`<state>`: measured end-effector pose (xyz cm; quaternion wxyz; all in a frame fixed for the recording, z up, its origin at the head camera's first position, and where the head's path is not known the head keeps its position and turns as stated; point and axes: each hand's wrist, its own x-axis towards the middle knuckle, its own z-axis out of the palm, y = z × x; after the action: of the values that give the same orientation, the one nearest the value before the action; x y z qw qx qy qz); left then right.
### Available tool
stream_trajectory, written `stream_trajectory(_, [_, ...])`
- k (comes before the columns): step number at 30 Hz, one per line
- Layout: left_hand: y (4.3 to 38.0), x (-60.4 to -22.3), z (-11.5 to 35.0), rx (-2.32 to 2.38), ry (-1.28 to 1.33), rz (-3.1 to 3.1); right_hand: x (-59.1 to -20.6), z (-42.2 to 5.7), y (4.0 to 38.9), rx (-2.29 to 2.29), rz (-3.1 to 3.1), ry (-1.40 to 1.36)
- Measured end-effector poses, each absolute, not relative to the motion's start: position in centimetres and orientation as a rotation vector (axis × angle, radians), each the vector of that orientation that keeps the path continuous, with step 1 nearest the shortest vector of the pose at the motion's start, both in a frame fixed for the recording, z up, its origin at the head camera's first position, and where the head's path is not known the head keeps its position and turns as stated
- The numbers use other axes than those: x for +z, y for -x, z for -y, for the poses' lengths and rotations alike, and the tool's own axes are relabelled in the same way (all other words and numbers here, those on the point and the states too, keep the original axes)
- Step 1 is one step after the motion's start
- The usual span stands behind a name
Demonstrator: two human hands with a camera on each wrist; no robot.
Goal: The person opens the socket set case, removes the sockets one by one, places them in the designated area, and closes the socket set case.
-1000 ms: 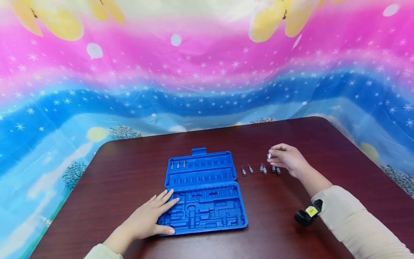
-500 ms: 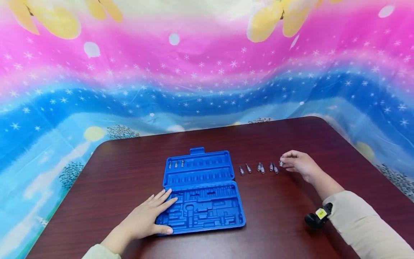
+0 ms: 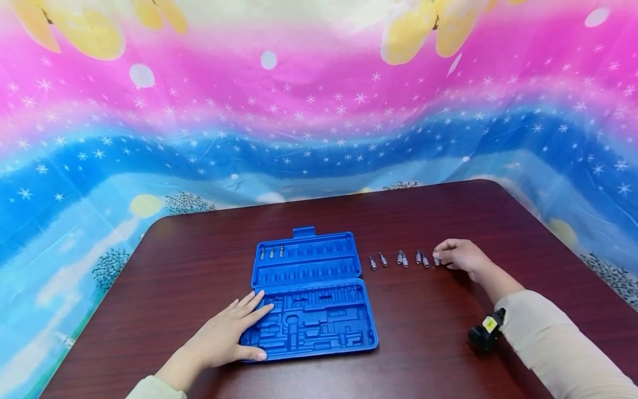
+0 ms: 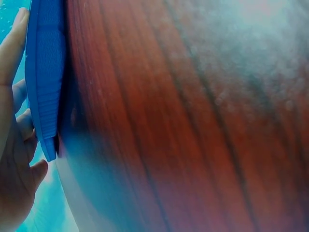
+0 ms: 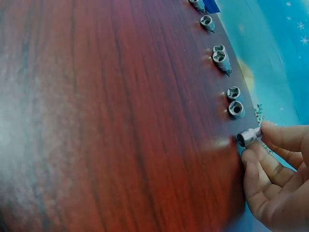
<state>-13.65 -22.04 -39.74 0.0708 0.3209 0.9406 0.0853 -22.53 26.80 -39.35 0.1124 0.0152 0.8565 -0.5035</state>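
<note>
- Socket bit pinched in the right hand, over the worktop.
- Six similar bits left of that hand.
- Blue case, opened, right of the left hand, whose straight fingers touch it.

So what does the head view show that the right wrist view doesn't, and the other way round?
Only the head view shows the left hand, on the open blue case, and three metal bits inside it; the wrist view catches just a blue corner.

Only the right wrist view shows the hollow ends of the six loose bits.

Both show the right hand pinching a shiny bit, those loose bits, the table and the patterned cloth.
</note>
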Motion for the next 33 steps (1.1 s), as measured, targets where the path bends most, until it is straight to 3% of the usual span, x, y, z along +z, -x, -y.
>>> stream_trajectory(33, [13.6,-39.7,22.0,0.308,-0.919,-2.804,-39.4,-25.7,22.9,-1.351,-2.599,-0.152])
